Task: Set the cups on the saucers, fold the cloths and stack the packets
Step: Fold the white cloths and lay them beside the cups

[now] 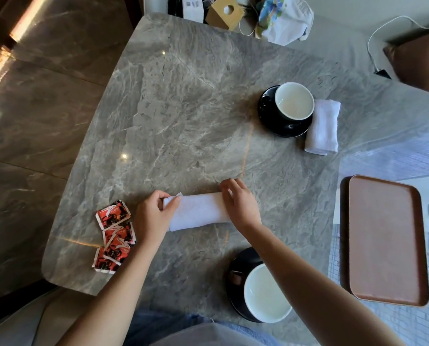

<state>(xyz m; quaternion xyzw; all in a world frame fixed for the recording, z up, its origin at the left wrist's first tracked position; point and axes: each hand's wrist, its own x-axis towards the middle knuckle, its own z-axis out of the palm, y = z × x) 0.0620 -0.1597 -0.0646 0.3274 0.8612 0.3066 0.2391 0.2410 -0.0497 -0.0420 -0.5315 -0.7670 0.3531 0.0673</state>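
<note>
A white cloth (198, 211) lies folded into a long strip on the grey marble table (183, 121). My left hand (151, 216) pinches its left end and my right hand (239, 202) grips its right end. Several red and black packets (113, 233) lie loosely overlapping to the left of my left hand. A white-lined cup (294, 101) sits on a black saucer (270, 118) at the far right, with a second folded white cloth (323, 127) beside it. Another cup (267, 294) rests on a black saucer (238, 273) near me, partly hidden by my right forearm.
A brown tray (385, 240) lies at the right edge. A wooden tissue box (224, 12) and a white bag (284, 18) stand beyond the table's far edge. A white cable (373, 41) runs at the far right.
</note>
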